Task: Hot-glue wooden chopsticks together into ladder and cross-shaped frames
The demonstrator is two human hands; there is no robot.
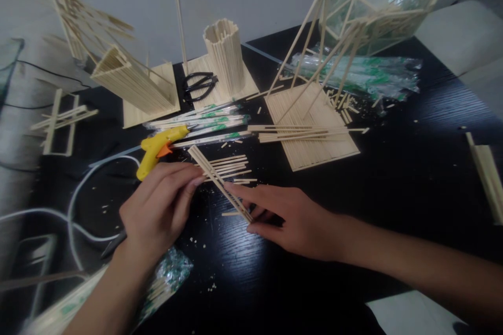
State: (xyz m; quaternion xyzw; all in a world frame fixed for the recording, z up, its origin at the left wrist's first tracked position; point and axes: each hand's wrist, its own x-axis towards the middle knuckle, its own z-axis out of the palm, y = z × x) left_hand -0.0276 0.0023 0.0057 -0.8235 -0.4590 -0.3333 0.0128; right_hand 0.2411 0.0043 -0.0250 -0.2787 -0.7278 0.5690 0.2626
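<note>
Between my two hands, a narrow piece made of wooden sticks [218,180] is held tilted above the black table. My right hand [291,214] grips its lower end, with the index finger laid along its side. On the other side, my left hand [161,204] has thumb and fingers pinched near the upper part of the piece; they seem to touch it. Behind it lie several loose short sticks [231,165] in a rough row. A yellow hot glue gun [159,146] with an orange trigger rests just beyond my left hand.
At the back stand a triangular stick tower [135,84] and a round stick tower [226,57] on stick bases, with black-handled scissors [198,86] between. A stick mat [310,120] and wrapped sticks [361,70] lie right. A white cable [70,214] loops at left.
</note>
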